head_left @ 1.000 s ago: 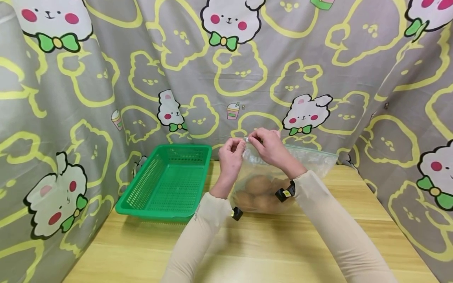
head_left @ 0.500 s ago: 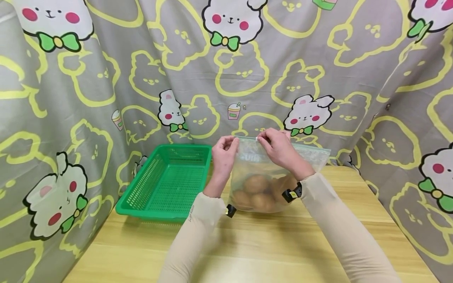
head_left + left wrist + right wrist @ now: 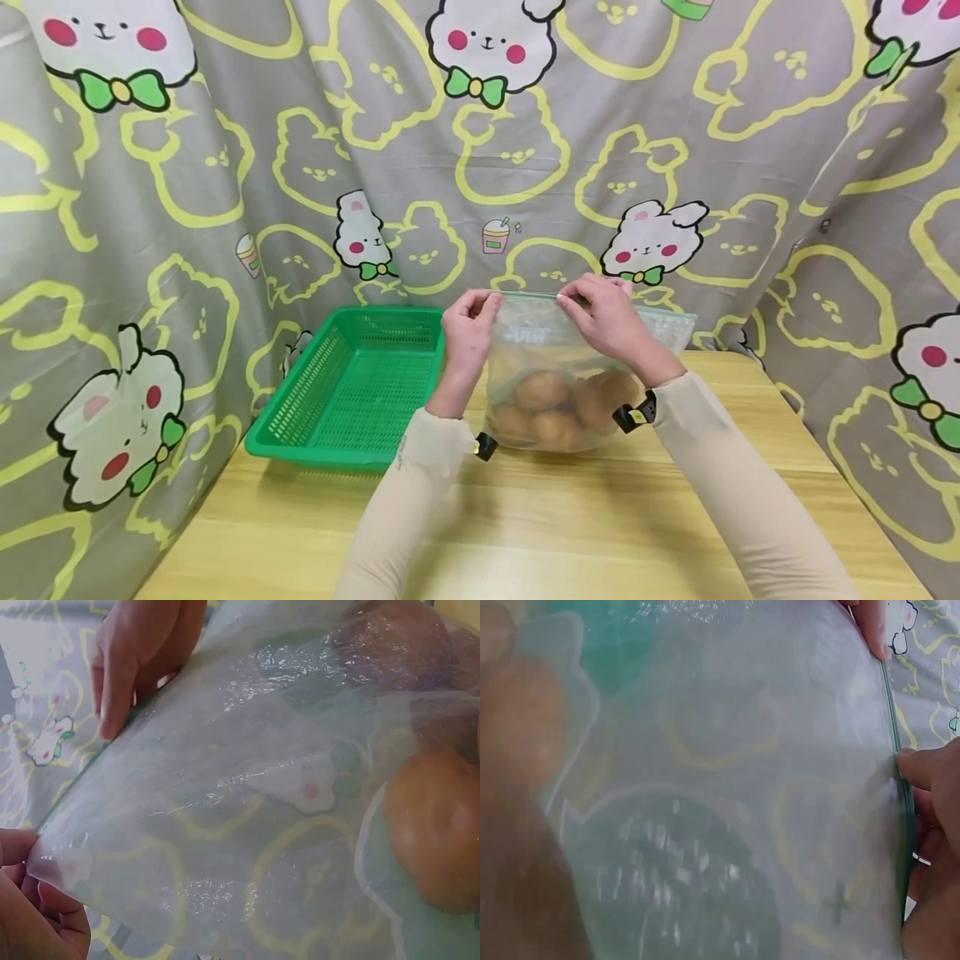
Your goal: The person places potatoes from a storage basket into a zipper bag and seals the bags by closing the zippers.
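A clear zip bag [image 3: 521, 354] with a green-edged top stands on the table, holding several rounded brown items [image 3: 542, 390] that look like potatoes. My left hand [image 3: 468, 329] pinches the bag's top left corner between thumb and fingers, as the left wrist view also shows. Farther right along the same edge, my right hand [image 3: 606, 315] pinches the zip, where a small white piece shows at the fingertips. From the right wrist, the thumb [image 3: 915, 763] lies against the green zip strip [image 3: 897, 727]. Between the hands the top edge runs straight and taut.
Left of the bag, a green slotted plastic basket [image 3: 352, 454] sits on the wooden table [image 3: 540, 525], close to my left forearm. A patterned grey curtain [image 3: 420, 167] encloses the back and both sides.
The right hand has slid rightward along the bag's top edge, away from the left hand. My left hand has shifted slightly left, still pinching the corner, and the bag's top looks straighter.
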### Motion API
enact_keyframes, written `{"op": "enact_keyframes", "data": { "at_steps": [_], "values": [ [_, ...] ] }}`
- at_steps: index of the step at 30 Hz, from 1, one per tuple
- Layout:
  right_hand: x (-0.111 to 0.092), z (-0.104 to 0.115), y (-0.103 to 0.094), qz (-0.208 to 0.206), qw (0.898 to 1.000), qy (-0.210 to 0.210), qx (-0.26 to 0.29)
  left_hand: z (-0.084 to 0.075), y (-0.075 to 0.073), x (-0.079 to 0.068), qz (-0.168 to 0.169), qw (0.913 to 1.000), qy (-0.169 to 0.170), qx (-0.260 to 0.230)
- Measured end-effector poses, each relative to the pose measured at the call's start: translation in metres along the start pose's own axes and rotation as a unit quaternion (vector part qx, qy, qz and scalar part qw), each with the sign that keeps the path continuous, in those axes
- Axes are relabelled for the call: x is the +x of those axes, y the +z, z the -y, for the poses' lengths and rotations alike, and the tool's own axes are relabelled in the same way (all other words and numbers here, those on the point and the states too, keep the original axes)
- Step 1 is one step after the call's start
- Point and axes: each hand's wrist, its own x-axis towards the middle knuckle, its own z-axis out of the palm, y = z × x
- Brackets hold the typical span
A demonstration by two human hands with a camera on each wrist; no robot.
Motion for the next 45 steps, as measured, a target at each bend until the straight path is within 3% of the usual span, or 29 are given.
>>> {"op": "enact_keyframes", "data": {
  "at_steps": [6,25,34,45],
  "values": [
    [-0.006,-0.01,-0.009,-0.005,1.0,0.002,-0.021,-0.027,-0.005,-0.007,0.002,1.0,0.003,0.005],
    [-0.025,-0.042,-0.042,-0.025,0.998,0.02,-0.054,-0.026,-0.011,-0.005,-0.016,0.9999,0.003,0.004],
    [-0.037,-0.054,-0.06,-0.025,0.997,0.022,-0.064,0.009,-0.011,0.005,-0.023,0.9997,0.001,0.004],
    [-0.05,-0.063,-0.087,-0.027,0.996,0.024,-0.085,0.008,-0.018,0.005,-0.037,0.9993,0.004,-0.004]
  ]
}}
